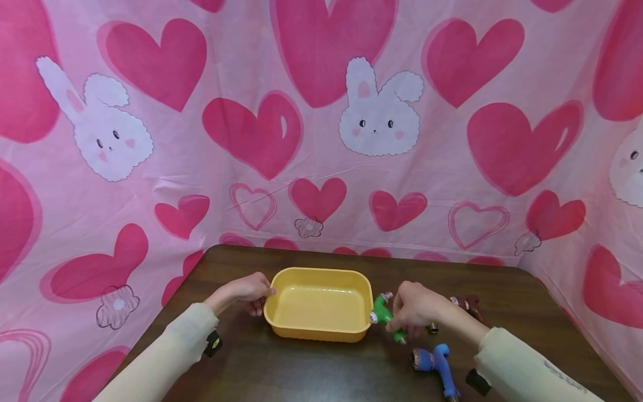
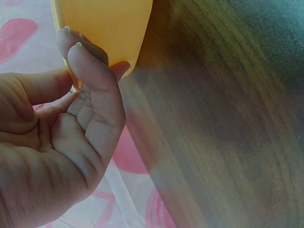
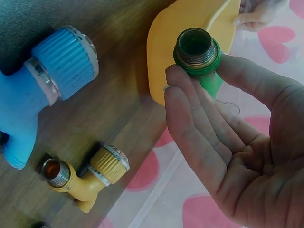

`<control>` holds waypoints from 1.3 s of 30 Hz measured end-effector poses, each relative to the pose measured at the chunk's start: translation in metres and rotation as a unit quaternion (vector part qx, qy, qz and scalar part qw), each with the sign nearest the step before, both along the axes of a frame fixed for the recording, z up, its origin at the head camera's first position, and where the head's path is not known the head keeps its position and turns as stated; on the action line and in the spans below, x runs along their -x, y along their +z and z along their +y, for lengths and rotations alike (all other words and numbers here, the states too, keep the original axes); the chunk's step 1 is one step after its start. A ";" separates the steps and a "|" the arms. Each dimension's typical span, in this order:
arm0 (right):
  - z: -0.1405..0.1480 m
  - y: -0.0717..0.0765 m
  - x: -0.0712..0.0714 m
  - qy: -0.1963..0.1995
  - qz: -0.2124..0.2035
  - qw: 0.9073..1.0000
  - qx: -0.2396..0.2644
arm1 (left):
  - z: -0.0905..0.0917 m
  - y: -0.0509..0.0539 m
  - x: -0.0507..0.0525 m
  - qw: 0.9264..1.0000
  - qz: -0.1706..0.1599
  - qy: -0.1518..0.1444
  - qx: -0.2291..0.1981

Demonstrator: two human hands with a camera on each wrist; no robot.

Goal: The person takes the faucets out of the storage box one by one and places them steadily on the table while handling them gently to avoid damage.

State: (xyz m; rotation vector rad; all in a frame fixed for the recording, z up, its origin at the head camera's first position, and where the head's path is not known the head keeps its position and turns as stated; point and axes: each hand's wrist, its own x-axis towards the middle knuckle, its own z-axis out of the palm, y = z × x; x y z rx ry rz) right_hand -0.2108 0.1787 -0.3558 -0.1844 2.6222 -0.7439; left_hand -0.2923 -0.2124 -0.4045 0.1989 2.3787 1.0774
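A yellow plastic basin point(image 1: 321, 336) stands on the table. My left hand point(image 1: 250, 291) pinches its left rim, with the thumb on one side and curled fingers on the other, as the left wrist view shows. At the basin's right edge my right hand point(image 1: 419, 306) grips a green plastic tap point(image 1: 384, 314) between thumb and fingers. Its open threaded metal end point(image 3: 195, 50) faces the right wrist camera. Whether the tap touches the basin's rim, I cannot tell. The basin's inside looks bare.
Near my right forearm lies a blue tap point(image 1: 439, 363). A yellow tap point(image 3: 88, 187) is mostly hidden by my right hand in the head view. Behind that forearm sits a dark red tap point(image 1: 471, 305). A pink cloth with hearts and rabbits point(image 1: 321, 139) hangs around the brown table point(image 1: 301, 374).
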 end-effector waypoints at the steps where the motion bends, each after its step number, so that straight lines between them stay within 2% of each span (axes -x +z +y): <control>1: 0.000 0.000 -0.001 -0.002 0.001 1.000 -0.001 | 0.000 0.000 0.000 1.000 0.000 0.000 0.000; 14: 0.011 -0.004 -0.007 -0.018 0.002 1.000 0.010 | -0.001 0.001 0.000 1.000 -0.002 -0.003 0.001; 24: 0.021 -0.011 -0.010 -0.013 0.005 1.000 0.021 | -0.001 0.000 -0.002 1.000 -0.003 -0.002 -0.002; 33: 0.028 -0.011 -0.012 -0.013 -0.002 0.999 0.036 | -0.001 0.001 -0.001 1.000 -0.003 -0.006 -0.004; 39: 0.037 -0.012 -0.013 0.004 0.003 0.999 0.054 | 0.000 0.002 0.000 1.000 -0.002 -0.007 0.002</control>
